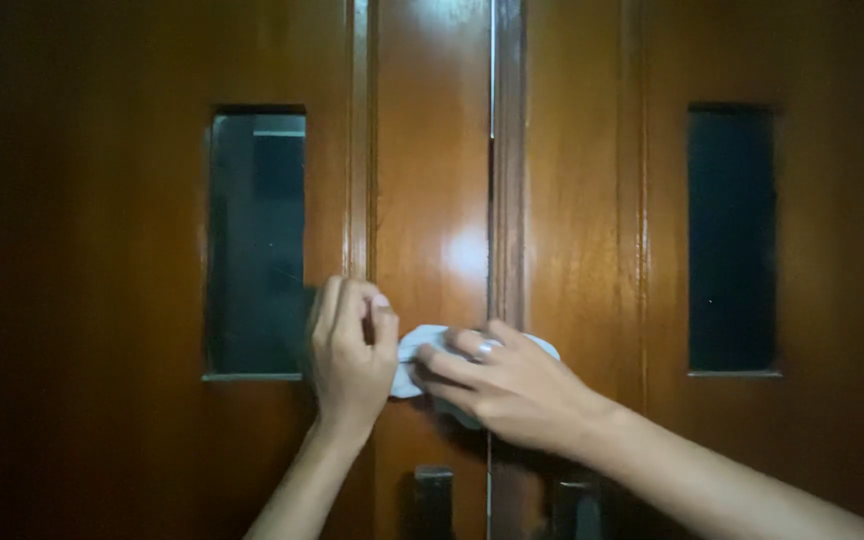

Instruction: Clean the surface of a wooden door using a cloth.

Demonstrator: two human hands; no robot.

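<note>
A glossy brown wooden double door (432,200) fills the view. My right hand (507,385) presses a white cloth (420,350) against the wood where the two leaves meet, fingers wrapped over it. My left hand (350,350) is closed in a loose fist right beside the cloth's left end, touching the left leaf; whether it grips the cloth's edge I cannot tell.
Each leaf has a tall narrow dark glass pane: a left pane (255,245) and a right pane (732,240). Two dark metal handles (433,500) sit low near the central seam, just below my hands.
</note>
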